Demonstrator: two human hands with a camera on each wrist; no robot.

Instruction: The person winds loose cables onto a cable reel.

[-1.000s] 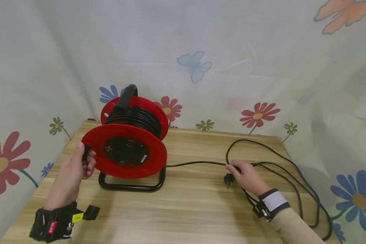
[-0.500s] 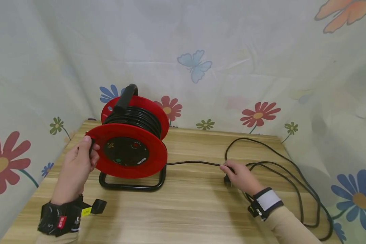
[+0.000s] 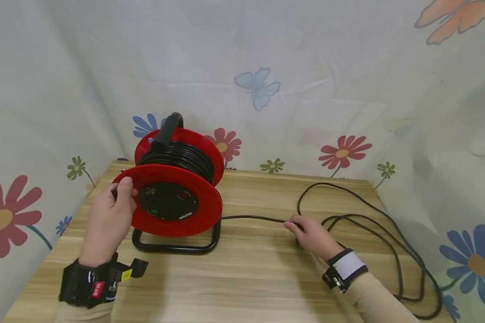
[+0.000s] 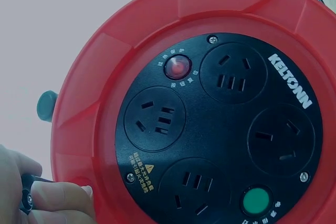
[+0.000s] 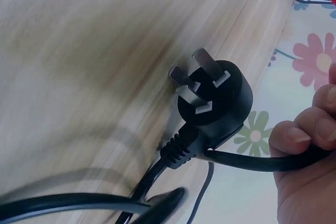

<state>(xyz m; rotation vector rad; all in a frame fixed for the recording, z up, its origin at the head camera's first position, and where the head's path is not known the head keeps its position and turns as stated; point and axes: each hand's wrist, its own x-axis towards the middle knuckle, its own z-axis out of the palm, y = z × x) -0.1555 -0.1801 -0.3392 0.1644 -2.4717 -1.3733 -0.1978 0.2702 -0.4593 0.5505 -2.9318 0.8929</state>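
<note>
On the left of the table stands a cable reel (image 3: pixel 209 208) with red flanges, a black socket panel and black cable wound between them. My left hand (image 3: pixel 108 220) grips the small black crank knob (image 4: pixel 27 191) at the front flange's left edge, fingers curled round it. From the reel's right side the black cable (image 3: pixel 250 217) runs out to my right hand (image 3: pixel 315 235), which holds it between thumb and curled fingers. A three-pin plug (image 5: pixel 218 95) hangs beside the right hand in the right wrist view; the hand mostly hides it in the head view.
Loose cable loops (image 3: pixel 392 220) spread over the right side of the wooden table (image 3: pixel 234 282). The reel rests on a black tube stand (image 3: pixel 174 248) with a carrying handle (image 3: pixel 167 132) on top. A flower-printed curtain (image 3: pixel 307 54) encloses the back and sides.
The reel has turned clockwise, its panel marks shifting round. My left hand has moved right with the crank knob. My right hand has slid left toward the reel, still holding the cable.
</note>
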